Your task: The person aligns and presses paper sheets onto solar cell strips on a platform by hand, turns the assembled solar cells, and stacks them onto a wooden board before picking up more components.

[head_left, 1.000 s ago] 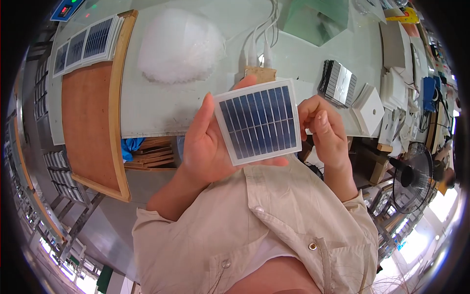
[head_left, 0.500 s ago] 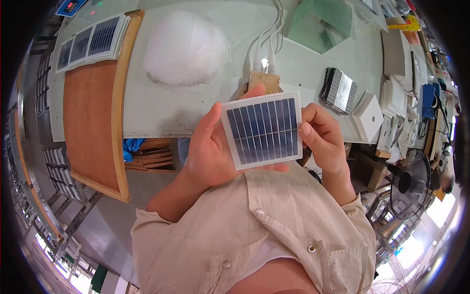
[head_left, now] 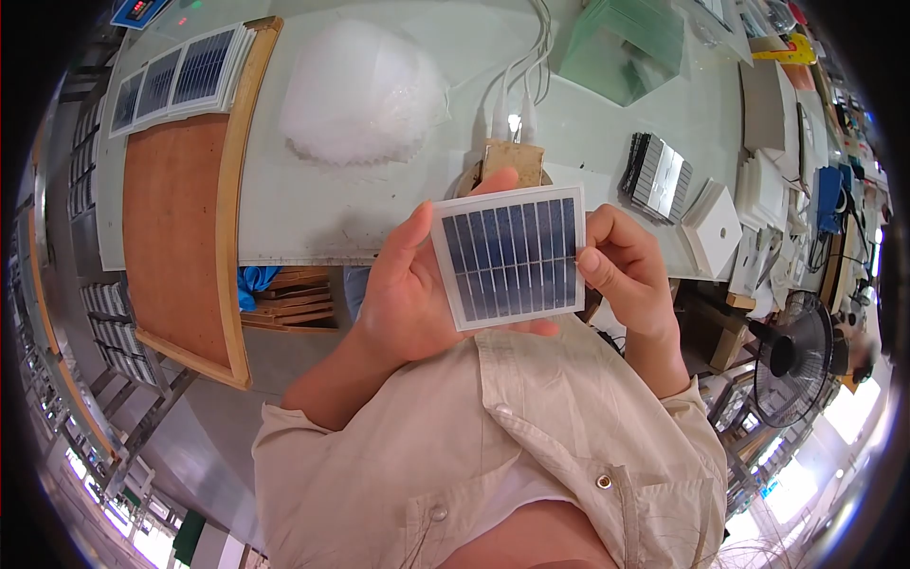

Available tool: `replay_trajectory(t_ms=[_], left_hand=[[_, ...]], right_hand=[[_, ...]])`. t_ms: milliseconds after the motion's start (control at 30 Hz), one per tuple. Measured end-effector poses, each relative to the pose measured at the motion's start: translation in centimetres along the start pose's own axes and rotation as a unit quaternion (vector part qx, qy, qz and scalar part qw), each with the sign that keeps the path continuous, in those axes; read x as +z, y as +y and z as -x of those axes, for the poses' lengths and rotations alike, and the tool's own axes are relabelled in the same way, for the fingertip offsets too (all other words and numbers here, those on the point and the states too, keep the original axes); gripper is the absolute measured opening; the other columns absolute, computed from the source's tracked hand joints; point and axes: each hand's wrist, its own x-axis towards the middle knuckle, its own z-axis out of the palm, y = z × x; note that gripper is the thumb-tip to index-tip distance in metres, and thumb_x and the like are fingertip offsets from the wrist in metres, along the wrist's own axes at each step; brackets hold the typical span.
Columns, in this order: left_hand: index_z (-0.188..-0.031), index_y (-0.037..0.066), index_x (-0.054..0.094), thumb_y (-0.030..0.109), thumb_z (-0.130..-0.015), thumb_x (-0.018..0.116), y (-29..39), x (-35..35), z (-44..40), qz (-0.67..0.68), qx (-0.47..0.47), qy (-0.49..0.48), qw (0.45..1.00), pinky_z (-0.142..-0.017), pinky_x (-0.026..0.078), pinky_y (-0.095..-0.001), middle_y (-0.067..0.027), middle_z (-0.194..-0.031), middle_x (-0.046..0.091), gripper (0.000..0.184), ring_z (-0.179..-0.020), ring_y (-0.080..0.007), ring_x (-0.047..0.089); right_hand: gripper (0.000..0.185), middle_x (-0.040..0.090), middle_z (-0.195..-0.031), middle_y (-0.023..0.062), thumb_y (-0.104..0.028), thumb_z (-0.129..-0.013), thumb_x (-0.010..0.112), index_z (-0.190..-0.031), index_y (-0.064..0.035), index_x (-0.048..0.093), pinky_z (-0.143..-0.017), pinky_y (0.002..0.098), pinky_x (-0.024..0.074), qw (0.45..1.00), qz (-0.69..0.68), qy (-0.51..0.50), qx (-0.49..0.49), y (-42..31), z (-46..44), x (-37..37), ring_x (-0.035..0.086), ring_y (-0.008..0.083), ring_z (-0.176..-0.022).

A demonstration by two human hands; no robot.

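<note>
A small solar panel (head_left: 512, 258) with a white frame and dark blue cells lies face up across my left hand (head_left: 408, 289), whose palm and fingers support it from behind. My right hand (head_left: 626, 270) is closed at the panel's right edge, with thumb and forefinger pinching that edge near mid-height. Just beyond the panel, a tan block (head_left: 513, 163) with white cables stands on the table (head_left: 332, 218). Part of my left hand's fingers is hidden behind the panel.
Framed panels (head_left: 201, 71) rest on a wooden board (head_left: 175, 247) at the left. A white bag (head_left: 363, 93) lies mid-table. Green glass sheets (head_left: 621, 52), dark cell strips (head_left: 656, 177) and white plates (head_left: 711, 228) are farther right. A black fan (head_left: 794, 356) stands at the right.
The panel has shifted slightly right and down in view and tilts less. My right hand, earlier beside the panel, has closed on its right edge.
</note>
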Motion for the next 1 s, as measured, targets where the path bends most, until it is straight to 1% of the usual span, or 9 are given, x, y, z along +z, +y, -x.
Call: replay_trajectory(t_ms=[267, 333, 367, 400, 467, 533, 600, 667, 1000], left_hand=[[-0.136, 0.011, 0.022, 0.043, -0.089, 0.034, 0.2, 0.0, 0.5, 0.017, 0.013, -0.033, 0.999, -0.077, 0.045, -0.0609, -0.0166, -0.134, 0.031, 0.058, -0.118, -0.0383, 0.038], [-0.134, 0.002, 0.022, 0.027, -0.088, 0.046, 0.9, -0.5, 1.4, -0.294, 0.025, -0.039, 0.955, -0.077, 0.049, -0.0490, -0.0191, -0.130, 0.036, 0.057, -0.113, -0.0341, 0.045], [-0.120, -0.006, 0.041, 0.009, -0.082, 0.053, 1.1, -0.7, 1.8, -0.338, 0.039, -0.020, 0.940, -0.073, 0.051, -0.0384, -0.0210, -0.114, 0.050, 0.043, -0.100, -0.0310, 0.054], [-0.120, -0.006, 0.041, 0.009, -0.082, 0.053, 1.9, -1.3, 2.0, -0.338, 0.036, -0.021, 0.940, -0.073, 0.051, -0.0384, -0.0210, -0.114, 0.050, 0.043, -0.100, -0.0310, 0.054], [-0.097, -0.006, 0.057, 0.007, -0.077, 0.056, 3.6, -2.2, 1.7, -0.686, 0.289, -0.175, 0.645, -0.067, 0.052, -0.0350, -0.0188, -0.093, 0.060, 0.024, -0.084, -0.0297, 0.061], [-0.080, -0.003, 0.061, 0.006, -0.070, 0.061, 3.4, -1.1, 1.4, -0.695, 0.359, -0.147, 0.606, -0.061, 0.052, -0.0341, -0.0152, -0.080, 0.062, 0.014, -0.075, -0.0283, 0.063], [-0.080, 0.000, 0.060, 0.006, -0.067, 0.064, 4.3, -1.0, 1.4, -0.762, 0.457, -0.203, 0.411, -0.060, 0.052, -0.0326, -0.0123, -0.080, 0.062, 0.015, -0.074, -0.0273, 0.063], [-0.080, 0.003, 0.061, 0.005, -0.065, 0.064, 4.2, -0.4, 1.9, -0.778, 0.454, -0.179, 0.395, -0.060, 0.052, -0.0318, -0.0090, -0.082, 0.062, 0.015, -0.077, -0.0269, 0.063], [-0.086, 0.007, 0.062, 0.006, -0.068, 0.064, 4.0, -0.6, 2.8, -0.789, 0.483, -0.165, 0.340, -0.065, 0.052, -0.0321, -0.0049, -0.091, 0.057, 0.018, -0.087, -0.0257, 0.060]], right_hand=[[0.008, 0.052, -0.072, 0.0014, -0.005, -0.085, 0.055, -0.081, -0.0001, 0.051, -0.058, 0.0195, 0.0380, 0.994, 0.102, 0.034, -0.026, -0.1, 0.2, 0.0, 0.046, 0.0066, -0.064], [0.007, 0.054, -0.072, 0.0049, -0.001, -0.080, 0.058, -0.081, 0.0001, 0.051, -0.055, 0.0218, 0.0398, 0.945, 0.236, 0.013, -0.227, 0.4, 0.1, -0.4, 0.050, 0.0130, -0.060], [0.007, 0.054, -0.072, 0.0049, -0.001, -0.080, 0.058, -0.081, 0.0001, 0.051, -0.055, 0.0218, 0.0398, 0.944, 0.237, 0.015, -0.227, 0.3, 0.2, -0.7, 0.050, 0.0130, -0.060], [0.009, 0.055, -0.077, 0.0082, -0.004, -0.081, 0.057, -0.082, 0.0005, 0.050, -0.055, 0.0245, 0.0412, 0.911, 0.283, 0.000, -0.299, 0.2, 0.4, -1.0, 0.051, 0.0155, -0.063], [0.010, 0.056, -0.082, 0.0115, -0.006, -0.082, 0.056, -0.084, 0.0010, 0.048, -0.054, 0.0272, 0.0425, 0.870, 0.329, -0.013, -0.368, 0.1, 0.4, -1.4, 0.052, 0.0179, -0.065], [0.013, 0.056, -0.084, 0.0133, -0.007, -0.078, 0.059, -0.083, -0.0013, 0.048, -0.051, 0.0303, 0.0449, 0.764, 0.405, -0.038, -0.501, -0.1, 0.0, -1.5, 0.053, 0.0223, -0.063], [0.013, 0.056, -0.085, 0.0112, -0.007, -0.075, 0.060, -0.082, -0.0036, 0.049, -0.052, 0.0300, 0.0469, 0.724, 0.425, -0.035, -0.541, -0.3, -0.3, -1.5, 0.054, 0.0227, -0.066], [0.014, 0.056, -0.085, 0.0092, -0.007, -0.074, 0.061, -0.081, -0.0037, 0.049, -0.053, 0.0294, 0.0477, 0.675, 0.455, -0.048, -0.579, -0.6, -0.4, -1.5, 0.054, 0.0220, -0.071], [0.018, 0.053, -0.087, 0.0082, -0.004, -0.068, 0.062, -0.086, -0.0035, 0.058, -0.057, 0.0291, 0.0483, 0.687, 0.453, -0.067, -0.564, -0.6, -0.2, -1.4, 0.054, 0.0209, -0.073]])
